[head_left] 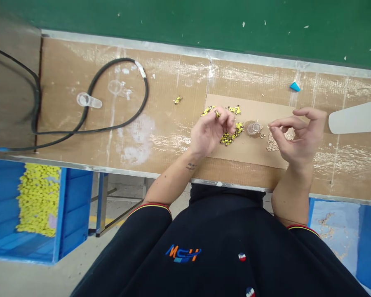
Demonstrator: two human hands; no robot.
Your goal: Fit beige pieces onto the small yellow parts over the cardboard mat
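Observation:
My left hand (210,131) is curled closed, with a small yellow-and-black figure (217,114) between thumb and forefinger. Below and around it, on a cardboard sheet (250,154), lie several more yellow-and-black figures (231,136). My right hand (301,134) makes a pinch with thumb and forefinger; what it holds, if anything, is too small to make out. Under that hand spreads a pile of tiny beige pieces (272,143), partly hidden by the fingers. Between my two hands stands a small clear container (252,128) with brownish contents.
A black cable (146,93) loops across the left of the table, near two clear plastic pieces (94,102). One loose figure (177,100), a blue cap-like piece (294,86) and a white tapered object (357,117) lie farther out. Blue bins (76,206) stand below the table edge.

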